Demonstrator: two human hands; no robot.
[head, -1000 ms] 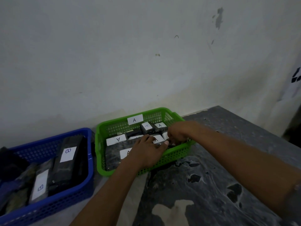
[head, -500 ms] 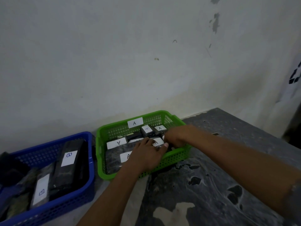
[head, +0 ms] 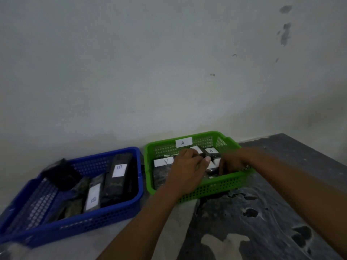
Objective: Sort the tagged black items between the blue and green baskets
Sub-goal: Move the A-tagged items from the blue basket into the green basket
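Note:
A green basket (head: 210, 191) tagged "A" on its back wall stands against the wall and holds several black items with white "A" tags (head: 210, 150). Both my hands are inside it. My left hand (head: 186, 170) lies over the middle items, thumb pressed on a small black item near the back. My right hand (head: 231, 163) is curled over items at the basket's right side; what its fingers grip is hidden. To the left, a blue basket (head: 105, 218) holds long black items with white "B" tags (head: 118, 169).
A black lump (head: 62, 175) lies at the blue basket's back left corner. The baskets rest on a worn dark table (head: 253, 222) with pale patches. A stained white wall (head: 150, 72) rises right behind them. The table edge runs along the right.
The view has swung so both baskets sit further right. My left hand has reached deeper toward the back of the green basket; my right hand stays at its right side.

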